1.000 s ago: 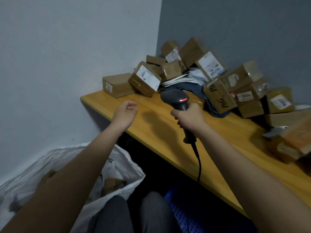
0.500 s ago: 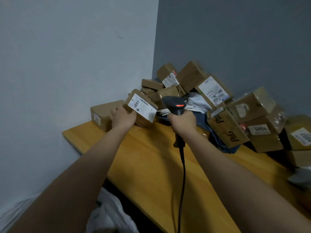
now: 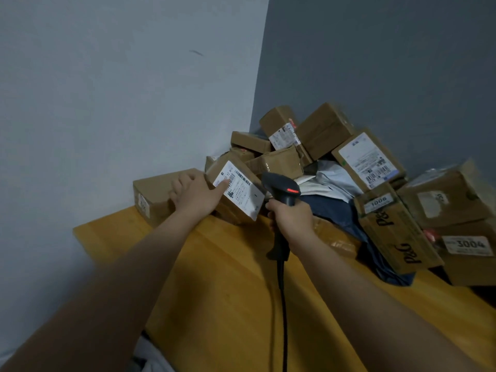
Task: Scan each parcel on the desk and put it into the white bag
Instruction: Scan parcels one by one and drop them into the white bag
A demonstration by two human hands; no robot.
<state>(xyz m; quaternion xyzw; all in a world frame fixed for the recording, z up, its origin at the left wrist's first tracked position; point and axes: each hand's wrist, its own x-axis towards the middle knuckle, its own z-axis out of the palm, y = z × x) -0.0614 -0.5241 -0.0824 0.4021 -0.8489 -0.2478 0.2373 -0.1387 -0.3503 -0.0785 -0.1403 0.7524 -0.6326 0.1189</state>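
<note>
Two walls, one pale and one dark grey, meet in a corner behind a yellow wooden counter (image 3: 214, 277) bearing a heap of brown cardboard parcels. About eleven boxes can be counted, though some are partly hidden and the far right ones are blurred. One person's two bare arms reach in from below.

Left hand (image 3: 194, 196): grip closed on a tilted parcel (image 3: 236, 194), thumb lying across its white label (image 3: 240, 190). That label carries barcodes and small print too fine to read. Just left of this grip, touching the hand's knuckles, lies one flat box (image 3: 153, 194) with a small side sticker whose digits are unclear.

Right hand (image 3: 291, 217): grip clenched round the handle of one black scanner (image 3: 280, 187), which shows a red light on its head; one black cable (image 3: 283, 318) hangs from the handle toward the lower edge. The scanner head sits just right of the held parcel's label.

Right of this grip, one box (image 3: 400, 237) is printed "P&G" twice and bears a sticker reading "1006"; beyond it another box (image 3: 468, 248) bears a sticker reading "3004". Above the grip, a large barcoded label (image 3: 369, 159) faces the camera, print illegible. Dark blue (image 3: 335, 210) and white soft mailers (image 3: 330, 181) lie under the heap.

A scrap of white bag (image 3: 150, 355) shows at the lower edge, below the counter.
</note>
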